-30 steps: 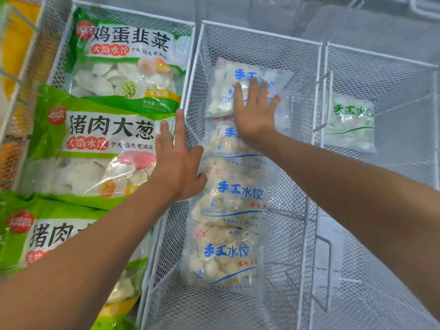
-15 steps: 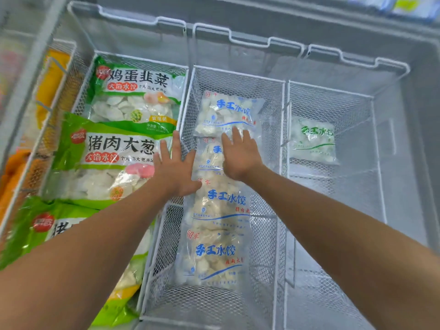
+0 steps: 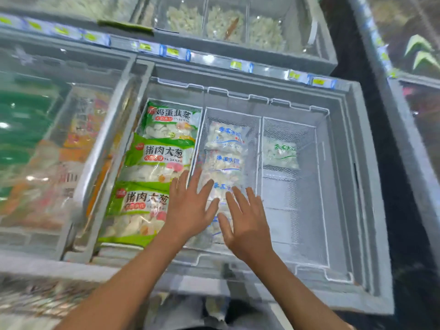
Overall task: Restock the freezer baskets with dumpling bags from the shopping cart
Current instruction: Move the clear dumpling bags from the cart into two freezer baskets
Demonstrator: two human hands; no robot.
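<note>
Both hands, left hand [image 3: 190, 210] and right hand [image 3: 245, 225], hover spread and empty over the blue-print dumpling bags [image 3: 223, 160] lined up in the middle freezer basket [image 3: 232, 113]. Placing looks finished; next probably means turning to the unseen cart for another bag.

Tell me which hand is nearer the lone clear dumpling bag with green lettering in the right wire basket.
Right. The right hand hovers over the middle basket's near end, beside that basket; the clear green-lettered dumpling bag lies farther back. The left hand is one basket farther left.
</note>
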